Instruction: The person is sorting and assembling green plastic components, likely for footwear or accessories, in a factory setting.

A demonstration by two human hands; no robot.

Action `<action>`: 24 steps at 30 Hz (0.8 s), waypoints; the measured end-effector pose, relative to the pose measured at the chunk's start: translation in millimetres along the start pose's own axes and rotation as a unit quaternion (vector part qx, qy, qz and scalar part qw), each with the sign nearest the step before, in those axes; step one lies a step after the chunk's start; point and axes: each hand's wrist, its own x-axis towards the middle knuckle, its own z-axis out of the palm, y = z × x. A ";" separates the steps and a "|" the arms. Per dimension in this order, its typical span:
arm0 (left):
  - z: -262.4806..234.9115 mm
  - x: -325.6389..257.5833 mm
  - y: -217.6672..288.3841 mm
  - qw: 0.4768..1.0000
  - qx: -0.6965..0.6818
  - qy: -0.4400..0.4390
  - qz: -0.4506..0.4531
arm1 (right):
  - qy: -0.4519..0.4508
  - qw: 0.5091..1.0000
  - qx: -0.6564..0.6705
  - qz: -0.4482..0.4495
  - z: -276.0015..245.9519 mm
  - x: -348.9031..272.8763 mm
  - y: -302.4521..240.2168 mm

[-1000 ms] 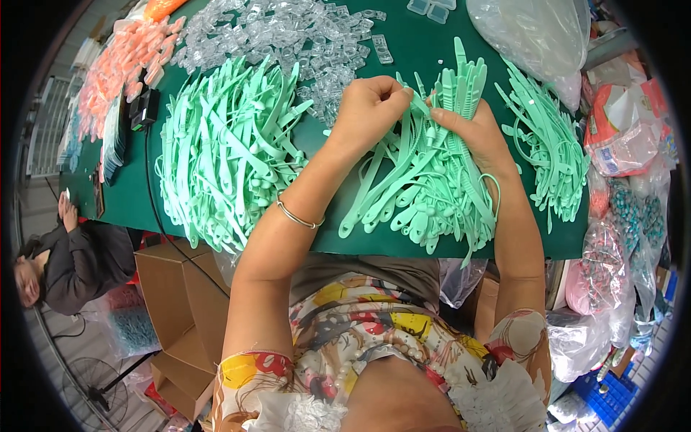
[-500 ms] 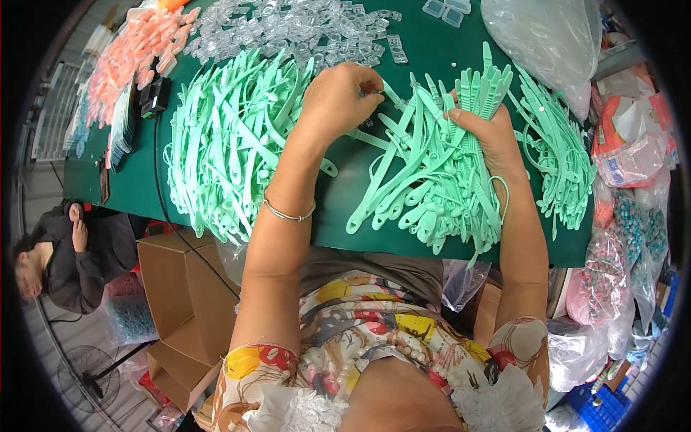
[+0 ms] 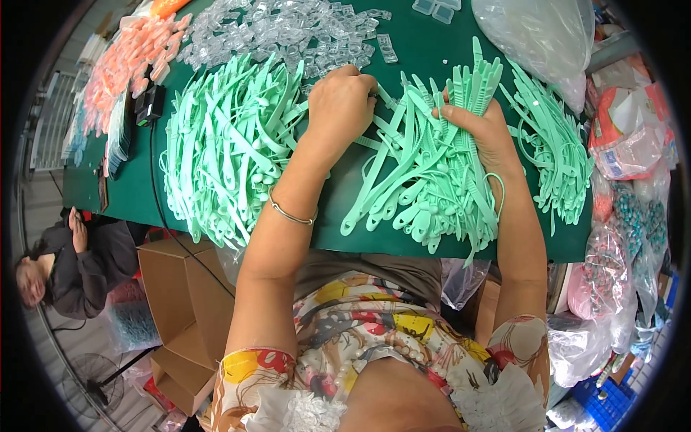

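Observation:
My right hand [image 3: 484, 133] grips a fanned bunch of mint-green ridged straps [image 3: 471, 86], thumb across their front. Their rounded ends spread down toward the table's near edge. My left hand [image 3: 340, 104] is curled closed just left of that bunch, near the tip of one strap. Its fingertips are turned away, so what they pinch cannot be made out. Left of my left forearm lies a big heap of the same green straps [image 3: 223, 144]. Another pile of green straps [image 3: 551, 144] rests beyond my right hand. Small clear plastic pieces [image 3: 281, 32] are heaped beyond my left hand.
Orange-pink plastic pieces [image 3: 137, 54] lie at the far left, near a small black device [image 3: 150, 106] with a cable. A clear plastic bag [image 3: 540, 43] sits at the back right. An open cardboard box [image 3: 169, 288] stands below the green table [image 3: 345, 209]. Another person [image 3: 79, 270] is at the left.
My left hand has turned slightly, so its fingertips are now more hidden. My right hand keeps its hold on the strap bunch. The whole view has shifted a little.

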 end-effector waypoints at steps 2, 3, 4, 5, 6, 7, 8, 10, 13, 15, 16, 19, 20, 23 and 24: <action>-0.1 0.4 -0.6 1.000 -0.017 -0.018 -0.005 | 0.007 0.999 -0.029 -0.016 -1.6 0.2 0.6; 1.4 0.2 -2.1 0.999 -0.010 0.014 0.030 | 0.011 0.998 -0.058 -0.031 -2.1 0.7 1.3; 2.1 0.3 -3.3 0.997 -0.003 0.046 0.065 | 0.013 0.998 -0.059 -0.032 -2.7 1.6 2.9; 1.8 0.5 -4.5 0.997 -0.004 0.046 0.067 | 0.009 0.997 -0.071 -0.039 -3.2 2.9 5.1; 1.9 0.9 -5.4 0.996 0.002 0.038 0.085 | 0.005 0.995 -0.084 -0.046 -4.1 3.8 5.8; 2.2 1.2 -5.9 0.994 0.009 0.030 0.103 | 0.008 0.995 -0.086 -0.046 -3.8 4.2 5.0; 1.9 1.5 -6.0 0.994 0.007 0.030 0.105 | 0.009 0.995 -0.096 -0.037 -2.7 4.5 3.9; 0.3 2.7 -4.8 0.993 0.026 0.007 0.112 | 0.013 0.991 -0.125 -0.034 -0.7 3.6 1.2; -2.0 3.3 -1.1 0.995 0.014 -0.010 0.103 | -0.004 0.995 -0.092 -0.026 -5.8 5.0 4.9; -0.3 3.7 -1.1 0.995 -0.001 0.006 0.104 | -0.005 0.995 -0.095 -0.032 -6.3 5.3 5.2; 1.1 3.8 -1.5 0.994 -0.015 0.023 0.105 | -0.006 0.994 -0.099 -0.037 -6.3 5.2 5.1; 3.0 4.3 -8.2 0.987 -0.096 0.060 0.117 | -0.017 0.999 -0.027 -0.030 -4.0 3.2 5.0; 3.0 4.1 -8.6 0.987 -0.095 0.060 0.117 | -0.018 0.999 -0.026 -0.031 -3.8 3.1 4.9; -6.0 6.1 0.0 0.941 -0.336 -0.019 -0.041 | -0.011 1.000 -0.016 -0.021 -5.9 3.0 6.2; -9.0 6.2 3.1 0.887 -0.451 -0.054 -0.080 | -0.011 0.998 -0.043 -0.044 -7.2 3.9 7.0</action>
